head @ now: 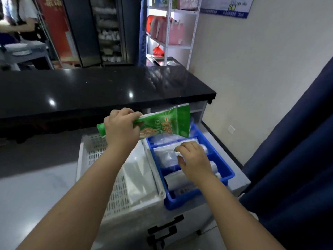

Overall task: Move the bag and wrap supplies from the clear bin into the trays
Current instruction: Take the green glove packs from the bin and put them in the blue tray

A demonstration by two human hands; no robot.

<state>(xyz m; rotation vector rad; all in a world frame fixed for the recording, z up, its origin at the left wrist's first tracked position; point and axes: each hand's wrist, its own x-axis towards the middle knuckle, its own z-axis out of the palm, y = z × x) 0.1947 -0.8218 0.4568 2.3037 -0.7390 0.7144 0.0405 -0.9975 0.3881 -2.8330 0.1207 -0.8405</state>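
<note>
Far left: a grey surface, and beyond it a long black table (100,91), glossy, with light spots reflected on it.

White slotted tray (100,159) sits on a pale surface below the table's front edge. Inside it lies a flat stack of clear plastic bags (138,179), against the tray's right wall.

Left hand (122,127) is raised above the white tray's far end, fingers curled tight around the left end of a green printed packet (162,123). The packet is held in the air, roughly level, its right end reaching over the far part of the blue tray. It touches neither tray.

Blue tray (228,174) stands just beside the white one, their long walls touching or nearly so. It is divided into compartments. The far compartment holds clear crumpled plastic, partly hidden behind the green packet. The middle one holds a wrapped clear roll (165,154). The near one holds another roll of wrap (178,181), lying across the tray.

Right hand (194,159) is low over the blue tray's middle, palm down, fingers loosely spread and slightly bent, fingertips on or just above the clear roll. Whether it grips anything I cannot tell; nothing is lifted.

Right of the trays: a pale wall with a socket, then a dark blue curtain (295,159).
</note>
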